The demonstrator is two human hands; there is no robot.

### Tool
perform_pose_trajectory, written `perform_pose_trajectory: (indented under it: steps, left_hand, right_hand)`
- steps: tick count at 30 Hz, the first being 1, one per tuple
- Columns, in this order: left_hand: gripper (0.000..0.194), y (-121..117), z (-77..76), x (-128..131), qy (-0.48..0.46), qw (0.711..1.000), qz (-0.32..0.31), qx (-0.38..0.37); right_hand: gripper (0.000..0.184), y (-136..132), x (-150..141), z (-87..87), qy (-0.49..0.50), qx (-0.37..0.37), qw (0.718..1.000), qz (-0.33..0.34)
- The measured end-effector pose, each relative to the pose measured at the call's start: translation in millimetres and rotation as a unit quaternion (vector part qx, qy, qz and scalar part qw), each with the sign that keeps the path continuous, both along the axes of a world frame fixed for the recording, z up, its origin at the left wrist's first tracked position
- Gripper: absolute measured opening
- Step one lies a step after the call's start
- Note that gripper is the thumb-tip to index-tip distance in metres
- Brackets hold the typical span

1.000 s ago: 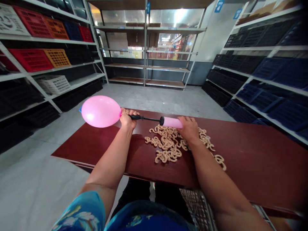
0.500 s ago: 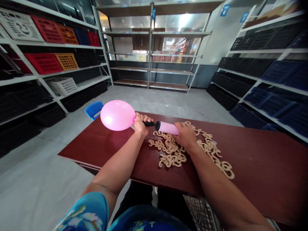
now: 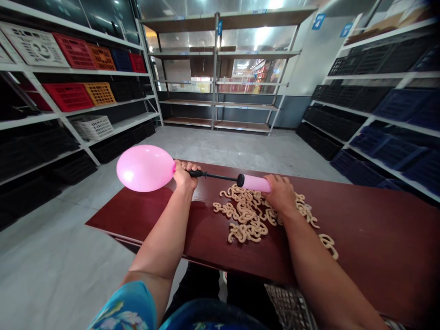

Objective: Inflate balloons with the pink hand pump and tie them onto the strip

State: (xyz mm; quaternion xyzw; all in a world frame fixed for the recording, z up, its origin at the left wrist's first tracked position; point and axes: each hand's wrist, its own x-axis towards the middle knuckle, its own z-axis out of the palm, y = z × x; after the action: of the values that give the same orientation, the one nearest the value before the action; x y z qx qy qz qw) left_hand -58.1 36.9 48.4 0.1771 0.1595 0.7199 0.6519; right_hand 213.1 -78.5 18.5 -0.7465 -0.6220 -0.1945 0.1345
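Note:
A pink inflated balloon [image 3: 146, 168] points left over the table's left side. My left hand [image 3: 186, 175] is closed around its neck and the black end of a balloon pump [image 3: 256, 183]. The pump's thin black rod is drawn well out of its pink barrel. Around that barrel's right part wraps my right hand [image 3: 280, 193], fingers closed, covering the far end. Beneath it, many curved beige pieces [image 3: 245, 213] lie in a loose heap on the dark red table [image 3: 364, 224], some hidden by my right forearm.
Shelves with red, orange, white and black crates [image 3: 74, 97] line the left wall. Dark crates [image 3: 354, 120] fill the right-hand shelves. A tall rack [image 3: 216, 68] stands at the back. Below the table's front edge is a grey basket [image 3: 288, 305].
My left hand has moved left with the balloon, and my right hand has shifted right with the barrel. The pump's rod, mostly inside before, now shows at length between them.

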Motion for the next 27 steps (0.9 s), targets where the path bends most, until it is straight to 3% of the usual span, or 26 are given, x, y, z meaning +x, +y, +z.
perform_pose_trajectory:
  steps: [5, 15, 19, 27]
  left_hand:
    - [0.04, -2, -9.7, 13, -0.005, 1.0, -0.019, 0.009]
    - [0.042, -26, -12.8, 55, 0.011, 0.998, -0.066, -0.006]
    - [0.042, -23, -5.7, 47, 0.017, 0.998, -0.059, -0.005]
    - [0.039, 3, -1.5, 2, -0.01, 1.0, 0.006, -0.015]
  right_hand:
    - [0.031, -1, -13, -0.3, -0.024, 0.011, 0.999, -0.027]
    - [0.035, -1, -44, 1.0, -0.03, 0.01, 0.998, 0.051]
    - [0.036, 1, -38, 2.0, -0.025, 0.001, 0.998, 0.057]
    - [0.035, 1, -6, -1.6, -0.018, 0.015, 1.0, -0.018]
